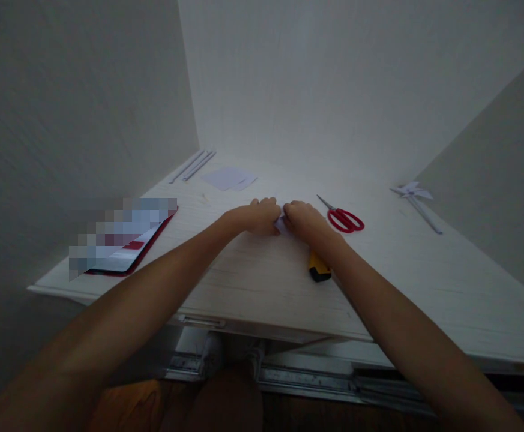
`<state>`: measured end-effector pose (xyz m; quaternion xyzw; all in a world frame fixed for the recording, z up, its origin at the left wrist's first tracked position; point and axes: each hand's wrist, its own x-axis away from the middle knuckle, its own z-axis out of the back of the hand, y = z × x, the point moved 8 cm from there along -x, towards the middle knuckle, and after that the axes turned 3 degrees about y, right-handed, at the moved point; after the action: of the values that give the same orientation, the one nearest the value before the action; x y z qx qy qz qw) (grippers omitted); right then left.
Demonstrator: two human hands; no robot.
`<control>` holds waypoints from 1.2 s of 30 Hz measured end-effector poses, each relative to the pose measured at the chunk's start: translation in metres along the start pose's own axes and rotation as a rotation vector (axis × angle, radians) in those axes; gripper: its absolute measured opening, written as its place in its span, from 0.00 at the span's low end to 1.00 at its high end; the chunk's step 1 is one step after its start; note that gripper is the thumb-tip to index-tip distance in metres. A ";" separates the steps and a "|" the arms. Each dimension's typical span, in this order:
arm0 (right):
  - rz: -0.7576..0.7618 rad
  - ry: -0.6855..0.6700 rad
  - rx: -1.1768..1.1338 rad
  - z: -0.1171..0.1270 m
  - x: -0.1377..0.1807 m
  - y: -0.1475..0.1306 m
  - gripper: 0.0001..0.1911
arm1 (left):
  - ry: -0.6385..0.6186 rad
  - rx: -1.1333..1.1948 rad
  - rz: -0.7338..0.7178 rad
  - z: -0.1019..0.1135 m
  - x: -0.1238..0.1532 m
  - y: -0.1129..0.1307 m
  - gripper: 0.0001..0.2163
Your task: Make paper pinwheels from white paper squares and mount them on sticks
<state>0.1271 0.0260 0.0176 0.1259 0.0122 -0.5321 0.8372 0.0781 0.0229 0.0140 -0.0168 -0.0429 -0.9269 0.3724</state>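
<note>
My left hand (264,216) and my right hand (301,217) meet over the middle of the white table (252,288). Between them shows a small piece of white paper (281,224), mostly covered by the fingers. Both hands are closed on it. Just right of my right hand lie scissors with red handles (343,219), blades pointing to the far left. A yellow tool with a black end (320,268), perhaps a cutter, lies partly hidden under my right forearm.
Flat sheets of white paper (226,178) and several thin rolled paper sticks (199,165) lie at the back left. A tablet in a red case (126,255), partly blurred, rests at left. A paper pinwheel on a stick (412,191) lies at right. Walls enclose the table.
</note>
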 end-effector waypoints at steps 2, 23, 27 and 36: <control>0.005 0.010 0.056 0.004 0.001 -0.004 0.13 | 0.024 0.002 -0.001 0.000 0.000 -0.001 0.18; 0.113 0.123 -0.166 0.005 0.002 0.002 0.11 | 0.010 -0.022 0.007 0.000 0.000 0.000 0.17; 0.039 0.099 -0.391 0.001 -0.003 0.020 0.13 | -0.041 -0.057 0.033 0.002 0.003 0.001 0.17; -0.116 -0.224 -0.672 -0.008 -0.022 0.034 0.09 | -0.035 -0.062 0.010 0.000 0.002 0.000 0.16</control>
<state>0.1492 0.0612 0.0203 -0.2165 0.1018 -0.5556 0.7963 0.0772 0.0216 0.0142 -0.0448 -0.0208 -0.9255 0.3754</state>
